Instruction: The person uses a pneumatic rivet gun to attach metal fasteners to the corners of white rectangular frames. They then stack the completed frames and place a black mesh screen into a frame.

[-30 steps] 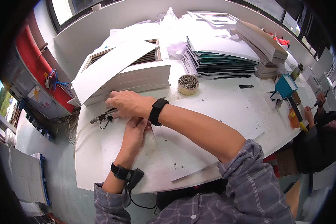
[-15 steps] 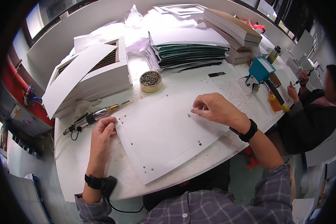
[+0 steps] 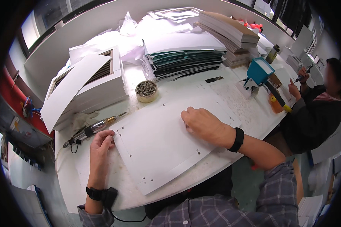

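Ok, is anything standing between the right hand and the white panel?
Nothing visible does. The right hand is over the white panel, though the space directly beneath it is hidden. The screwdriver lies off to the left, and the tub of screws sits beyond the panel.

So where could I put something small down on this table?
There's bare tabletop left of the left hand, nearer the front than the silver power tool, plus a strip between the left forearm and the white panel. Behind, it's crowded with stacked frames, sheets and boards.
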The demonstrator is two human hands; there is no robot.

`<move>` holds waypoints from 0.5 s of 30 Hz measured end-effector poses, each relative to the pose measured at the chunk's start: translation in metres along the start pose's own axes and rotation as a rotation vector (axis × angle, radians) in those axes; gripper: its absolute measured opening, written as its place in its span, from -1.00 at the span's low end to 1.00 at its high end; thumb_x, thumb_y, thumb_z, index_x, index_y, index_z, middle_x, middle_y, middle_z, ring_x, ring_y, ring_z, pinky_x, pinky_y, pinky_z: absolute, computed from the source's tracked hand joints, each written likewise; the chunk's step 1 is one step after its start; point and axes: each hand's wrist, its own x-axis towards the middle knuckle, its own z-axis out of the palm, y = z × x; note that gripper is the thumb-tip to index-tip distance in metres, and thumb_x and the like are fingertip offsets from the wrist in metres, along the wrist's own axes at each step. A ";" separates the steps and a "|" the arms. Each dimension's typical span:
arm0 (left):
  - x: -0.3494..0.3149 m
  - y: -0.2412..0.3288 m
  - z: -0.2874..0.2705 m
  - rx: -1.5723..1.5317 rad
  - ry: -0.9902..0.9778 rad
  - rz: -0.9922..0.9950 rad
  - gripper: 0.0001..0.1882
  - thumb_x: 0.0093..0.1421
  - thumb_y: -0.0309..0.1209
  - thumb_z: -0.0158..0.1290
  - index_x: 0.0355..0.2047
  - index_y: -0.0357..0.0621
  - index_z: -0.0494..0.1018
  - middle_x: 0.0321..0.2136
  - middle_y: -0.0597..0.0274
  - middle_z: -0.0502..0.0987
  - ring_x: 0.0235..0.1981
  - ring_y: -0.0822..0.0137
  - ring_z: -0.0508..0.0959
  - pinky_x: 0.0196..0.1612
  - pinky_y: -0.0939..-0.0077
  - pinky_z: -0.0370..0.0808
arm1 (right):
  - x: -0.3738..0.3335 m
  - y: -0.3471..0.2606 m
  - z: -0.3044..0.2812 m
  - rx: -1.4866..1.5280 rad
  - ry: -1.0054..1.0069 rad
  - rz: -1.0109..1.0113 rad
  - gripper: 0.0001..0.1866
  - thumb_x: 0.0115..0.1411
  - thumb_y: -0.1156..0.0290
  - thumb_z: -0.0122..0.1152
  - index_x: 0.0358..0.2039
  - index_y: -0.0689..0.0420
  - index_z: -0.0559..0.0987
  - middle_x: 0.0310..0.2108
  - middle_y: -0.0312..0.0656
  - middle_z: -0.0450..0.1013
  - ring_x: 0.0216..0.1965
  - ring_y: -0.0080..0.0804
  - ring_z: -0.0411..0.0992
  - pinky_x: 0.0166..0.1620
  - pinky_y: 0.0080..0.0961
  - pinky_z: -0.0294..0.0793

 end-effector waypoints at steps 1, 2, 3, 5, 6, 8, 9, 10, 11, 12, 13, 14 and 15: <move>-0.001 0.001 0.000 -0.001 0.002 0.000 -0.79 0.37 -0.39 0.04 -0.05 -0.19 0.53 -0.14 0.38 0.56 -0.23 0.57 0.45 -0.10 0.64 0.40 | 0.002 0.003 -0.003 0.050 -0.018 -0.015 -0.85 0.08 0.57 0.26 -0.34 0.21 0.49 -0.37 0.01 0.47 -0.36 0.02 0.52 -0.24 -0.19 0.56; 0.000 -0.001 0.000 -0.023 0.003 -0.003 -0.79 0.38 -0.39 0.04 -0.05 -0.18 0.53 -0.15 0.39 0.56 -0.21 0.58 0.46 -0.09 0.64 0.40 | 0.003 0.007 -0.007 0.100 -0.036 -0.032 -0.86 0.07 0.57 0.26 -0.35 0.22 0.49 -0.37 0.00 0.48 -0.36 0.02 0.52 -0.24 -0.20 0.55; -0.001 0.000 0.000 -0.020 0.004 -0.007 -0.79 0.38 -0.38 0.04 -0.05 -0.17 0.53 -0.14 0.39 0.56 -0.20 0.58 0.46 -0.09 0.64 0.40 | 0.008 0.008 -0.010 0.152 -0.053 -0.049 -0.86 0.07 0.58 0.26 -0.35 0.22 0.49 -0.38 -0.01 0.48 -0.36 0.01 0.52 -0.24 -0.21 0.55; -0.002 0.002 0.000 -0.016 0.007 -0.017 -0.79 0.39 -0.38 0.04 -0.04 -0.16 0.53 -0.14 0.39 0.56 -0.18 0.58 0.46 -0.09 0.64 0.41 | 0.028 0.009 -0.020 0.196 0.034 -0.078 -0.87 0.06 0.59 0.26 -0.37 0.24 0.50 -0.38 -0.02 0.50 -0.37 -0.03 0.51 -0.24 -0.23 0.54; -0.001 0.001 -0.001 -0.021 -0.007 -0.014 -0.78 0.40 -0.36 0.03 -0.03 -0.15 0.53 -0.12 0.38 0.56 -0.15 0.56 0.48 -0.07 0.63 0.41 | 0.038 0.009 -0.026 0.213 0.075 -0.085 -0.88 0.05 0.59 0.27 -0.38 0.25 0.51 -0.39 -0.03 0.51 -0.37 -0.05 0.51 -0.24 -0.25 0.53; -0.001 0.001 0.000 -0.022 -0.007 -0.021 -0.77 0.40 -0.36 0.03 -0.02 -0.16 0.53 -0.11 0.36 0.56 -0.13 0.55 0.49 -0.06 0.62 0.42 | 0.066 0.009 -0.033 0.253 0.168 -0.088 -0.88 0.07 0.58 0.28 -0.38 0.26 0.52 -0.42 -0.04 0.51 -0.38 -0.07 0.51 -0.23 -0.27 0.53; -0.002 0.001 -0.002 -0.018 -0.001 -0.023 -0.77 0.40 -0.36 0.03 -0.02 -0.16 0.53 -0.10 0.36 0.56 -0.12 0.54 0.49 -0.05 0.61 0.42 | 0.083 0.007 -0.035 0.276 0.216 -0.094 -0.89 0.08 0.57 0.28 -0.38 0.26 0.52 -0.43 -0.05 0.52 -0.38 -0.08 0.51 -0.23 -0.29 0.53; -0.001 -0.001 -0.003 -0.009 -0.007 -0.020 -0.76 0.40 -0.35 0.03 -0.01 -0.17 0.53 -0.09 0.35 0.56 -0.10 0.52 0.50 -0.04 0.60 0.42 | 0.100 0.008 -0.032 0.297 0.255 -0.110 -0.89 0.11 0.56 0.29 -0.36 0.27 0.54 -0.43 -0.04 0.52 -0.38 -0.09 0.52 -0.24 -0.30 0.53; 0.000 0.000 -0.003 -0.006 -0.010 -0.023 -0.75 0.40 -0.35 0.03 0.00 -0.17 0.52 -0.09 0.34 0.56 -0.10 0.52 0.49 -0.04 0.59 0.42 | 0.117 0.012 -0.024 0.317 0.295 -0.125 -0.89 0.14 0.55 0.29 -0.33 0.28 0.56 -0.43 -0.04 0.53 -0.38 -0.10 0.52 -0.24 -0.31 0.53; -0.001 0.000 -0.005 -0.005 -0.006 -0.031 -0.75 0.40 -0.35 0.03 0.00 -0.18 0.52 -0.09 0.33 0.56 -0.10 0.52 0.49 -0.04 0.59 0.42 | 0.131 0.015 -0.016 0.342 0.329 -0.146 -0.88 0.16 0.53 0.29 -0.31 0.29 0.58 -0.44 -0.03 0.54 -0.38 -0.10 0.53 -0.24 -0.32 0.53; -0.001 0.000 -0.003 -0.008 -0.012 -0.035 -0.75 0.40 -0.35 0.03 0.00 -0.18 0.52 -0.09 0.33 0.56 -0.11 0.52 0.49 -0.04 0.59 0.42 | 0.135 0.020 -0.016 0.357 0.371 -0.147 -0.87 0.20 0.52 0.28 -0.27 0.29 0.59 -0.43 -0.03 0.54 -0.39 -0.14 0.53 -0.26 -0.34 0.53; 0.001 -0.001 -0.002 -0.011 -0.021 -0.032 -0.74 0.40 -0.35 0.03 0.00 -0.19 0.52 -0.09 0.32 0.55 -0.11 0.52 0.49 -0.04 0.59 0.42 | 0.137 0.026 -0.016 0.371 0.415 -0.146 -0.86 0.23 0.51 0.27 -0.23 0.30 0.60 -0.42 -0.03 0.55 -0.40 -0.18 0.54 -0.27 -0.36 0.54; 0.002 -0.003 -0.003 -0.009 -0.026 -0.030 -0.74 0.40 -0.34 0.03 0.01 -0.19 0.52 -0.09 0.32 0.55 -0.11 0.52 0.49 -0.04 0.59 0.42 | 0.139 0.028 -0.015 0.391 0.460 -0.147 -0.84 0.27 0.49 0.27 -0.19 0.30 0.61 -0.41 -0.03 0.56 -0.41 -0.21 0.54 -0.28 -0.38 0.54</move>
